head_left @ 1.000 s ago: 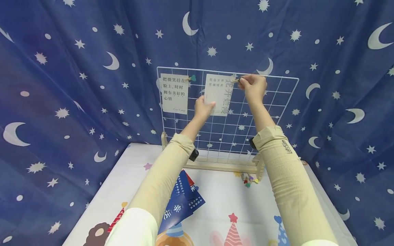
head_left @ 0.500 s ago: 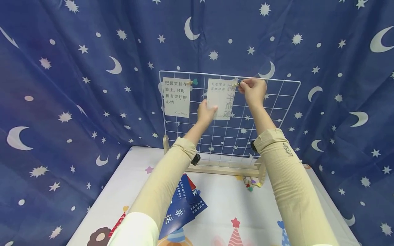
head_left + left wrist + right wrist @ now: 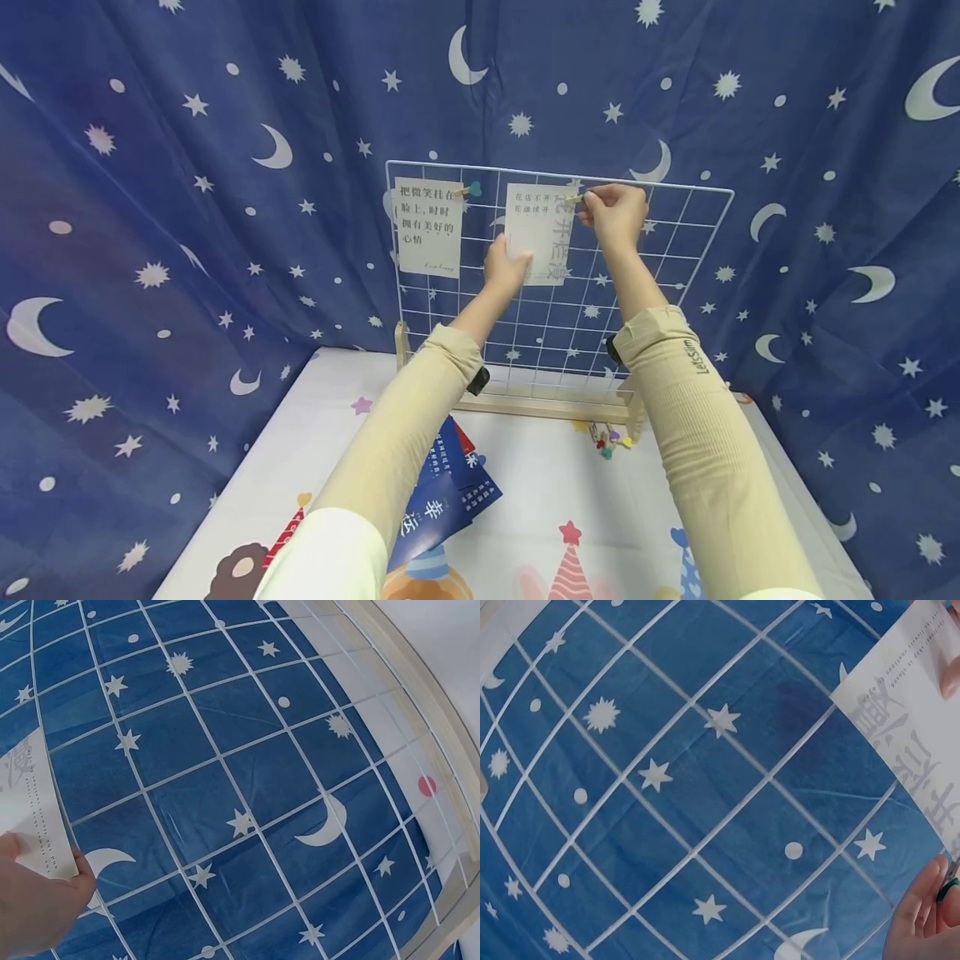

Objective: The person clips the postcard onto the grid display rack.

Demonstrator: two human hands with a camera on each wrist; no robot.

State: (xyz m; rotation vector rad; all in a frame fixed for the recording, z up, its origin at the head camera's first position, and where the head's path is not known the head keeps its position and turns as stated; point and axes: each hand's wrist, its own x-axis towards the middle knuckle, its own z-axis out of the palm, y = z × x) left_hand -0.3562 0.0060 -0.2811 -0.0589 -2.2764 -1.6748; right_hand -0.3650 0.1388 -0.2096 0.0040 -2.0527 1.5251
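In the head view a cream card with printed characters lies against a white wire grid. My left hand pinches its lower left edge, thumb in front; the left wrist view shows the thumb and fingers at the card's edge. At the card's upper right corner my right hand pinches a small wooden clothespin. The right wrist view shows a green piece on that clothespin, between fingers and thumb. Whether the clothespin bites both card and wire cannot be told.
A second cream card hangs at the grid's left, held by a clothespin with a green heart. Blue cards lie on the table under my left arm. Small coloured clothespins lie near the wooden base.
The head view bobs slightly. My left hand shifts a little to the right along the card. My right hand stays at the corner with the clothespin.
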